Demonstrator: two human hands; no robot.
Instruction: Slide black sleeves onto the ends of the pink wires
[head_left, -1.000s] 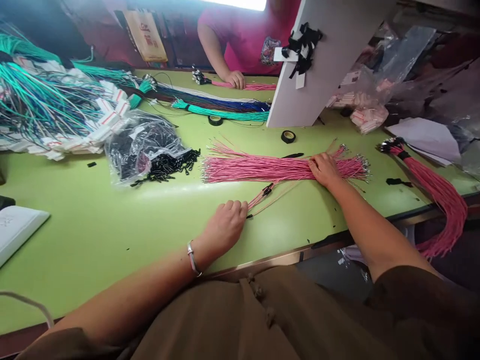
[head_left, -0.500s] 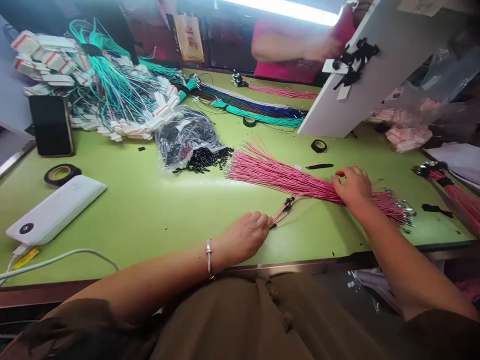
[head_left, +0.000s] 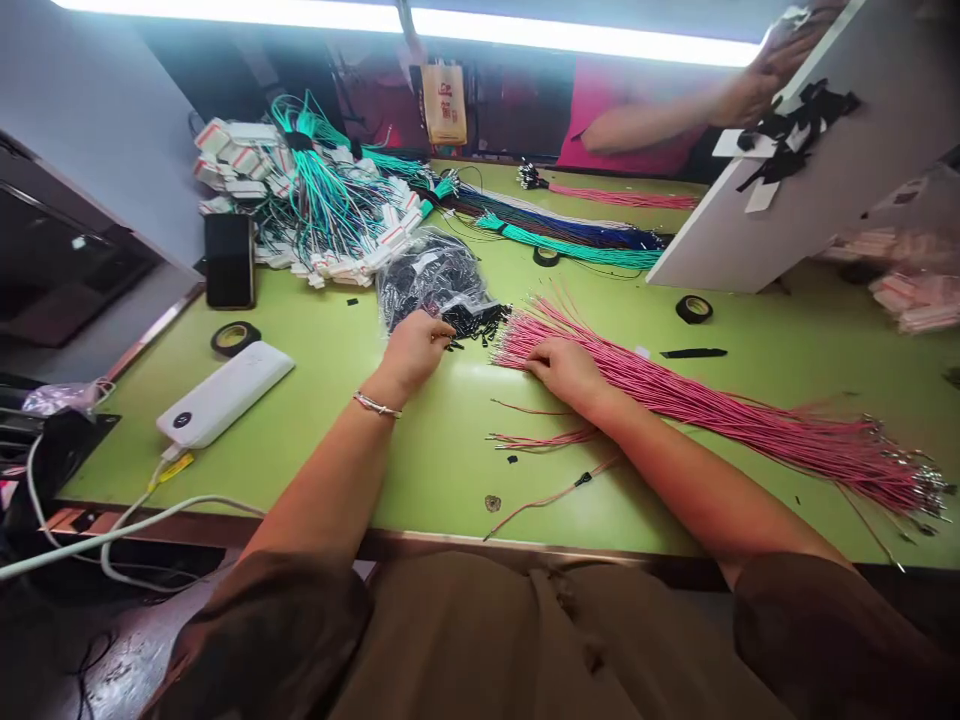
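Note:
My left hand [head_left: 415, 350] is closed in a pinch at the front edge of a pile of small black connectors [head_left: 484, 322], with a small black piece at its fingertips. Behind it lies a clear plastic bag [head_left: 431, 275] full of black parts. My right hand [head_left: 568, 372] pinches at the left end of a long bundle of pink wires [head_left: 675, 390]; the wire tip between its fingers is mostly hidden. In front of that hand, several loose pink wires [head_left: 529, 440] lie apart from the bundle. One pink wire with a black connector [head_left: 583, 479] rests nearer the table edge.
On the left are a white power bank [head_left: 225, 395] with a cable, a tape roll [head_left: 235, 338] and a phone [head_left: 230, 260]. Teal wire harnesses [head_left: 322, 180] are heaped behind. Another tape roll [head_left: 694, 308] stands near a white panel [head_left: 757, 225]. Across the table, a person's arm [head_left: 660, 120] shows.
My left hand has left the pink wires at the front and moved to the black connectors. My right hand has shifted left along the bundle to its end. The camera view has turned.

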